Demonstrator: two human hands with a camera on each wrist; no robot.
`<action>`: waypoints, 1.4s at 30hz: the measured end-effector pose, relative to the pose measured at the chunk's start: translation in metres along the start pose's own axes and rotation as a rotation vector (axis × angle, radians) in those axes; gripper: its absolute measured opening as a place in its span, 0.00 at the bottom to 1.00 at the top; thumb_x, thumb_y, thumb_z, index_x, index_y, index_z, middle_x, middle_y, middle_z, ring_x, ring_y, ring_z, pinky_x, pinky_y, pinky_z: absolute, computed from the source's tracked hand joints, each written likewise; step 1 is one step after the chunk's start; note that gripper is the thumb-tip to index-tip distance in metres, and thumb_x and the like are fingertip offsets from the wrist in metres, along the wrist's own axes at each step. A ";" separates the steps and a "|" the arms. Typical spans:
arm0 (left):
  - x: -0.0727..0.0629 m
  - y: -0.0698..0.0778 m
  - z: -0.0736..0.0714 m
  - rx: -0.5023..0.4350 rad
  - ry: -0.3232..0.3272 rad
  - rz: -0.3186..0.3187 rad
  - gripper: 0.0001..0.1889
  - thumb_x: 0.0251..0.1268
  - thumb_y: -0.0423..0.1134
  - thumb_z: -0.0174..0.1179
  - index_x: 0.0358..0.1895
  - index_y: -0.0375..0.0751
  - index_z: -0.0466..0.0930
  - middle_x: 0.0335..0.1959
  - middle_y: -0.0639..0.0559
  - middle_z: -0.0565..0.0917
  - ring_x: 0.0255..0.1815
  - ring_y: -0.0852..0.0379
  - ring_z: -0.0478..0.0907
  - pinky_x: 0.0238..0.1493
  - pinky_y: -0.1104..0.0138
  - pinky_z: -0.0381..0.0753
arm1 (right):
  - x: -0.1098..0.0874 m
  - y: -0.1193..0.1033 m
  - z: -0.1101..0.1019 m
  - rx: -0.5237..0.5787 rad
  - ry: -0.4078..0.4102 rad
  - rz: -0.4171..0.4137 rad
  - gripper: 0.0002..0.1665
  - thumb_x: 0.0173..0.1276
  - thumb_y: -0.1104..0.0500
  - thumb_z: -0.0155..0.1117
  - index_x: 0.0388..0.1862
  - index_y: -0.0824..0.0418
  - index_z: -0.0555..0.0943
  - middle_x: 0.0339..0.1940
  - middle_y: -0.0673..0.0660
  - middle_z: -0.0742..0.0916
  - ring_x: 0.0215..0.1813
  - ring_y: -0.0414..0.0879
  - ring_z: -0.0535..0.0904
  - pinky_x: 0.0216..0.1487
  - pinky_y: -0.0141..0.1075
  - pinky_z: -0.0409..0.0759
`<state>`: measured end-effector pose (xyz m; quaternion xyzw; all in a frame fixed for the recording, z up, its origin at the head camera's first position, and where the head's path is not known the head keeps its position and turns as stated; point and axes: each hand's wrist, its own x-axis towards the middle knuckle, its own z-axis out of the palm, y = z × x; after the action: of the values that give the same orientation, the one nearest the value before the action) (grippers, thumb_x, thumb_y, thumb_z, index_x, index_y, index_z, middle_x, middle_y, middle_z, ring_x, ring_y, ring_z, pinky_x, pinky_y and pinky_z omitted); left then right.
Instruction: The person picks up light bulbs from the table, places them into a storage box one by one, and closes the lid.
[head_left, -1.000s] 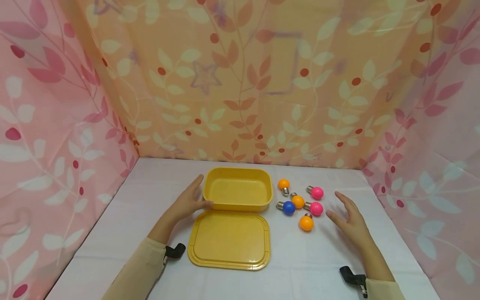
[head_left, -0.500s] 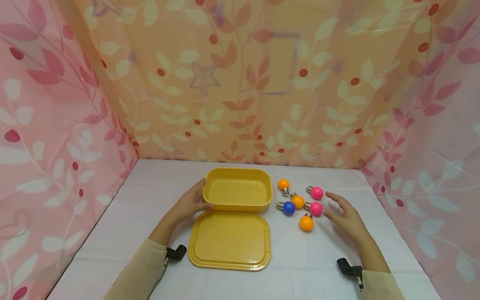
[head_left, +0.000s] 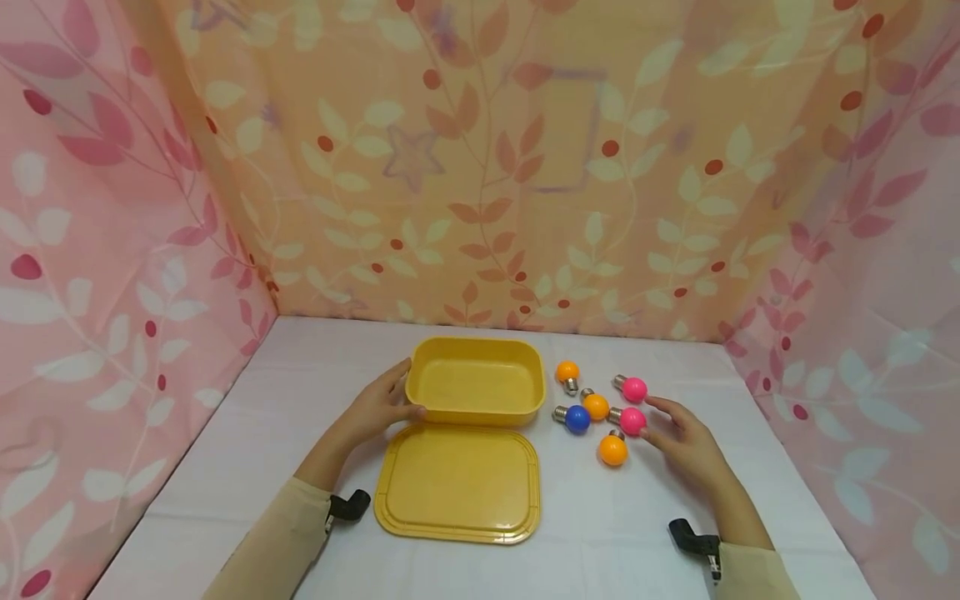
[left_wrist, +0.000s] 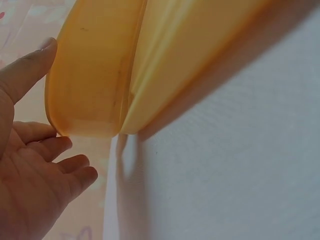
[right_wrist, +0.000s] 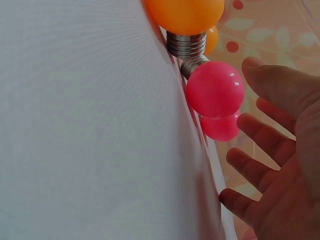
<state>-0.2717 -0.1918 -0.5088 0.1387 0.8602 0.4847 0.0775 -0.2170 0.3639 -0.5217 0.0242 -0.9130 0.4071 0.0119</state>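
Observation:
In the head view my left hand [head_left: 377,406] is at the left end of an uncovered yellow plastic box [head_left: 476,415]. Its thumb and fingertips touch the box's sides, and the left wrist view shows the fingers fairly straight. My right hand [head_left: 692,443] reaches toward two pink light bulbs [head_left: 632,421] at the right of a loose group. Its fingers are spread and hold nothing; in the right wrist view a small gap separates the thumb from the nearer pink bulb [right_wrist: 215,90]. A blue bulb [head_left: 577,419] and several orange bulbs [head_left: 612,451] lie close by.
A yellow lid [head_left: 457,483] lies flat in front of the box on the white tablecloth [head_left: 600,542]. Patterned cloth [head_left: 480,167] hangs behind the table and along both sides. Each sleeve carries a black wrist camera [head_left: 693,537].
My right hand has moved left, closer to the pink bulbs, with its fingers a little nearer together. The left hand stays at the box's left end, and the bulbs lie as before.

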 end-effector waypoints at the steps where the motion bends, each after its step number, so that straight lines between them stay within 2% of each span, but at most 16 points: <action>1: 0.000 0.000 -0.001 -0.001 0.000 0.002 0.58 0.56 0.58 0.76 0.84 0.47 0.49 0.85 0.46 0.51 0.84 0.40 0.47 0.81 0.41 0.49 | 0.001 0.001 0.001 -0.002 0.004 -0.003 0.42 0.68 0.44 0.72 0.76 0.54 0.70 0.77 0.64 0.71 0.79 0.70 0.59 0.73 0.73 0.58; 11: 0.000 0.001 -0.003 -0.001 0.003 0.006 0.54 0.59 0.54 0.74 0.84 0.46 0.51 0.84 0.44 0.52 0.84 0.38 0.49 0.80 0.40 0.51 | 0.002 0.006 0.011 0.004 -0.003 -0.006 0.37 0.69 0.45 0.72 0.74 0.51 0.73 0.75 0.62 0.74 0.78 0.66 0.63 0.74 0.69 0.62; 23: -0.001 0.004 -0.006 -0.017 0.000 0.021 0.50 0.63 0.52 0.73 0.83 0.48 0.54 0.84 0.44 0.55 0.82 0.36 0.51 0.79 0.40 0.55 | 0.003 0.006 0.016 -0.036 0.016 0.022 0.38 0.69 0.44 0.71 0.74 0.54 0.73 0.74 0.63 0.76 0.77 0.66 0.64 0.74 0.69 0.62; 29: 0.000 0.001 -0.006 -0.019 0.002 0.018 0.50 0.63 0.52 0.73 0.83 0.49 0.54 0.84 0.45 0.55 0.83 0.36 0.51 0.80 0.41 0.54 | 0.002 0.005 0.018 -0.054 0.070 0.027 0.37 0.68 0.41 0.71 0.71 0.55 0.76 0.70 0.63 0.79 0.75 0.65 0.67 0.73 0.69 0.63; 35: 0.001 -0.001 -0.004 -0.045 -0.004 0.029 0.47 0.65 0.47 0.72 0.83 0.47 0.54 0.84 0.46 0.55 0.84 0.38 0.49 0.80 0.41 0.52 | -0.004 0.005 0.015 -0.025 0.111 0.029 0.39 0.67 0.37 0.70 0.70 0.55 0.77 0.69 0.63 0.80 0.74 0.65 0.67 0.72 0.71 0.62; 42: 0.000 -0.003 -0.004 -0.032 0.001 0.039 0.48 0.63 0.50 0.73 0.83 0.47 0.55 0.83 0.45 0.55 0.83 0.37 0.50 0.80 0.40 0.53 | -0.008 0.002 0.013 0.025 0.167 0.051 0.39 0.67 0.36 0.70 0.70 0.54 0.77 0.71 0.62 0.78 0.77 0.68 0.63 0.71 0.74 0.60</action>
<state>-0.2733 -0.1966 -0.5088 0.1540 0.8494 0.5000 0.0699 -0.2090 0.3558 -0.5323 -0.0330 -0.9039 0.4193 0.0773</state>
